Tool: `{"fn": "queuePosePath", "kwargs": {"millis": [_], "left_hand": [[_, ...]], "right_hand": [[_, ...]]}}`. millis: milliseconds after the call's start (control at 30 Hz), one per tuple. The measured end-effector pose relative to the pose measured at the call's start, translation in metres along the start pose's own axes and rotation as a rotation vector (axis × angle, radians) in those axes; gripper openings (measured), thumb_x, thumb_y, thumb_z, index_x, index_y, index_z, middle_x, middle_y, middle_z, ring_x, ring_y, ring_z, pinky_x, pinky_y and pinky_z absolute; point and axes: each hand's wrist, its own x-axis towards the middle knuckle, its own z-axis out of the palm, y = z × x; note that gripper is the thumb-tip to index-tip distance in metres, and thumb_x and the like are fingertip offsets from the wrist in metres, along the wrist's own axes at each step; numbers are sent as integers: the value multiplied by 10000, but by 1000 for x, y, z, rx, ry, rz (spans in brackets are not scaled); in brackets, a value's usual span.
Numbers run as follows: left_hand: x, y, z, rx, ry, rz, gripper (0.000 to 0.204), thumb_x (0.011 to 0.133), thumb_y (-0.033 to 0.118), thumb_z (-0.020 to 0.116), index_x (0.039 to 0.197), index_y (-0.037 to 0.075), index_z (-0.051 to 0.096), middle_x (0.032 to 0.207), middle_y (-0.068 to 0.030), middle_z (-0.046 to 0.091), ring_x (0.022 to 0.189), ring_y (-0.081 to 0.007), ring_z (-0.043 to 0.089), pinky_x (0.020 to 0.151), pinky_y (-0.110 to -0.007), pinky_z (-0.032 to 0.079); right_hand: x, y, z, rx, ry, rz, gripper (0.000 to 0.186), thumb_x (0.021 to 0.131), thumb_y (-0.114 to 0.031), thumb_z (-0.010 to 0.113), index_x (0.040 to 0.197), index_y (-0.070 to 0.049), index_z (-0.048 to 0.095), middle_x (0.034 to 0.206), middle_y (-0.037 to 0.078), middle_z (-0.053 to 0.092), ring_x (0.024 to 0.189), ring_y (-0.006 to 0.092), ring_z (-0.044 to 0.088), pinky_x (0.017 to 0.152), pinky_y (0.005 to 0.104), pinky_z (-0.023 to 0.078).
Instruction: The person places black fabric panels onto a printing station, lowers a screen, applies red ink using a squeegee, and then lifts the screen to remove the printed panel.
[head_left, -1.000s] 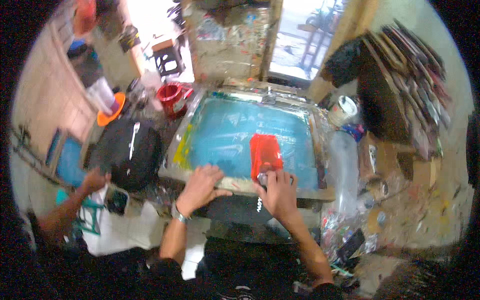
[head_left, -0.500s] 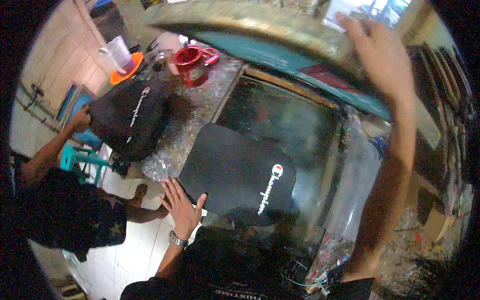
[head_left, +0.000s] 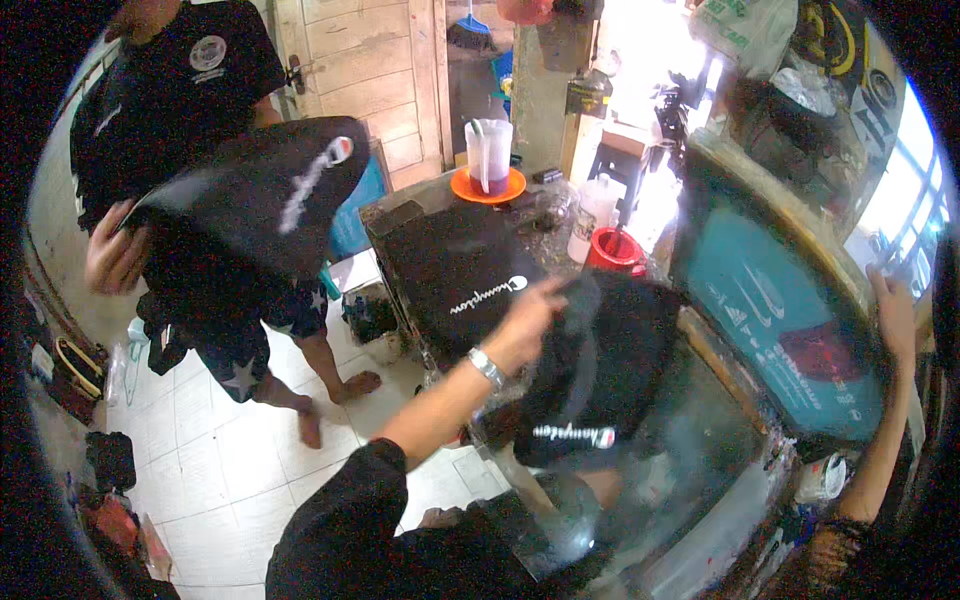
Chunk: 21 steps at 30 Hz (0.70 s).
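Note:
A black fabric piece with white lettering hangs from my left hand, whose fingers are pinched at its upper edge. Its lower part hangs over the glass-topped table. My right hand grips the outer edge of a tilted screen-printing frame with teal mesh and a dark red patch. Another black fabric piece with white lettering lies on the worktop left of my left hand. Further left, a co-worker holds up a third black fabric piece by its edge.
Behind the fabric stand a red pot, a whitish bottle and a clear jug on an orange plate. The co-worker stands barefoot on the white tiled floor. A wooden door is behind.
My left hand has taken hold of the fabric piece and lifted it leftward off the glass. The view has swung left. A fabric piece now lies on the worktop; the co-worker holds one raised.

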Motion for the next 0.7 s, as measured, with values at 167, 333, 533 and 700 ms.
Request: {"fn": "queuePosePath", "kwargs": {"millis": [167, 333, 533, 700], "left_hand": [[33, 101, -151, -206, 490, 506, 478, 939, -32, 497, 1416, -40, 483, 1229, -167, 650, 1078, -293, 642, 976, -460, 532], [52, 70, -254, -207, 650, 581, 283, 1032, 33, 450, 1298, -41, 513, 1257, -158, 618, 1084, -281, 627, 969, -467, 524], [-15, 23, -171, 837, 250, 227, 409, 949, 318, 723, 1134, -10, 563, 1123, -127, 656, 1034, -239, 632, 899, -414, 515], [0, 7, -197, 1619, -40, 648, 531, 771, 447, 875, 995, 44, 612, 809, -117, 556, 778, -307, 578, 725, -414, 486]], "right_hand": [[3, 15, 28, -72, 4, -42, 439, 1035, -389, 511, 1292, -65, 657, 1207, 253, 625, 1090, 398, 617, 987, 447, 462], [47, 95, 53, -90, 91, -144, 501, 1005, -402, 526, 1272, 8, 637, 1168, 245, 647, 1075, 350, 602, 994, 414, 447], [37, 84, 29, -63, 148, -76, 518, 1007, -438, 512, 1194, 26, 647, 1091, 223, 647, 1026, 343, 593, 957, 418, 437], [17, 23, 34, -61, 98, -7, 477, 1029, -421, 467, 1095, 7, 668, 979, 197, 635, 938, 336, 595, 892, 434, 454]]}}
